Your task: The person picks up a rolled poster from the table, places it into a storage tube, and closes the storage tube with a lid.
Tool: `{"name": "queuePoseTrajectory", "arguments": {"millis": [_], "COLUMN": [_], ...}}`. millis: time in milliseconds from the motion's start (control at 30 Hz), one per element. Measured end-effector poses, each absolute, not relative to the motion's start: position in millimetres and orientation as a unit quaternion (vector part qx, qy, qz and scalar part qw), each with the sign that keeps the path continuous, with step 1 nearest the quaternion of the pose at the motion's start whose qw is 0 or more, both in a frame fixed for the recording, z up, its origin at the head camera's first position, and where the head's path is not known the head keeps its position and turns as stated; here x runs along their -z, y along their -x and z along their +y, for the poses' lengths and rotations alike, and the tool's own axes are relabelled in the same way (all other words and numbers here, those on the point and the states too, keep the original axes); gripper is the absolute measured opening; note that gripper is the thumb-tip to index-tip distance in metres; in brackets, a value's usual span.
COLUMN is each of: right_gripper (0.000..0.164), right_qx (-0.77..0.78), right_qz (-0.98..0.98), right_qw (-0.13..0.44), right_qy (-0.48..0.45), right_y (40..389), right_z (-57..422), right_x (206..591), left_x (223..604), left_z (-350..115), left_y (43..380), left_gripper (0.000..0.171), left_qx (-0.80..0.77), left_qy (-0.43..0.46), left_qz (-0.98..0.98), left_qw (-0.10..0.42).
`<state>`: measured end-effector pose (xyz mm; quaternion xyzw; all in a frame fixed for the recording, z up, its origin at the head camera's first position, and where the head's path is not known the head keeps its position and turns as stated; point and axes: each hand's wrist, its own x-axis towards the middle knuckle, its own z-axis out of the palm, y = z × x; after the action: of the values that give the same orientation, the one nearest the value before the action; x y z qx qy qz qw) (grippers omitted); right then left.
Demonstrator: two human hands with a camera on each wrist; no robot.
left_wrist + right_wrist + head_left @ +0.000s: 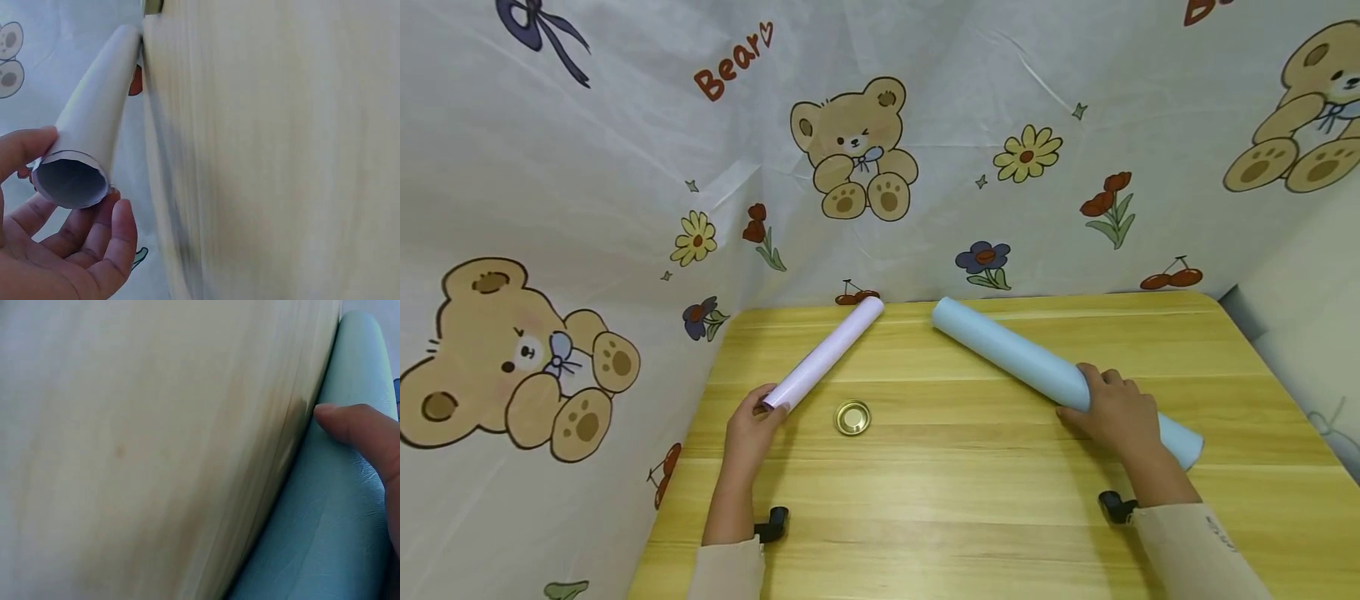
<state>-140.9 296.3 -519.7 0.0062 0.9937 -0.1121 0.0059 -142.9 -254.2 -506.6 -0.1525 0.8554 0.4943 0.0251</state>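
Note:
My left hand (754,429) holds a thin lilac roll (825,357) by its near end, thumb on one side and fingers underneath. In the left wrist view the lilac roll (94,106) shows a hollow, slightly uneven open end, and it slants away from the hand. On the right, my right hand (1118,414) grips a thicker light blue roll (1011,348) from above, nearer its close end. The thumb (359,428) lies across the blue roll (337,494) in the right wrist view; the other fingers are mostly hidden there.
A small round gold-coloured thing (852,417) lies on the wooden table (955,508), just right of the left hand. A white cloth (947,75) printed with bears and flowers hangs along the table's back and left sides. Black camera mounts sit at both wrists.

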Motion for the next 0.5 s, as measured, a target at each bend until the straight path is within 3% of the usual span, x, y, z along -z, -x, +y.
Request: {"name": "queuePoseTrajectory", "arguments": {"millis": [500], "right_gripper": [0.087], "right_qx": [0.127], "right_qz": [0.991], "right_qw": [0.032], "right_qy": [0.025], "right_y": [136.7], "right_z": [297.5], "right_x": [517.1], "left_x": [496.0], "left_z": [-249.1], "left_y": [143.1], "left_gripper": [0.045], "left_qx": [-0.746], "left_qy": [0.197], "left_qz": [0.635], "left_qw": [-0.023]}}
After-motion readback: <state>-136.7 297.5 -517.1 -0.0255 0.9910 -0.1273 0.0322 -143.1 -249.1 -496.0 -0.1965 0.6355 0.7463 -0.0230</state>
